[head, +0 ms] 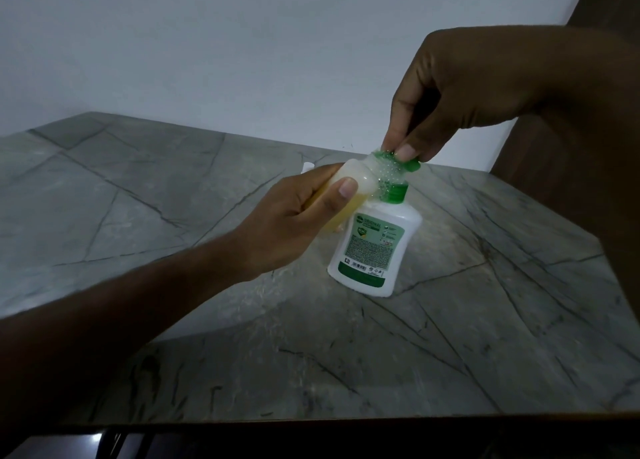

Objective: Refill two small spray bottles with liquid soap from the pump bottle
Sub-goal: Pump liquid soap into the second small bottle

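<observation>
A white pump bottle [372,251] with a green label and green collar stands on the marble table [173,188], near the middle. My right hand [460,91] comes from above and pinches the green pump head [410,163], which is covered in foam. My left hand [294,219] grips a small translucent bottle [360,178] holding yellowish liquid, tilted with its open neck under the pump spout. Soap bubbles cling around the neck and the pump collar. Most of the small bottle's body is hidden in my palm.
A small white object [307,166] peeks out behind my left hand near the wall. A brown wooden panel [588,12] rises at the right. The table's dark front edge [311,420] runs along the bottom.
</observation>
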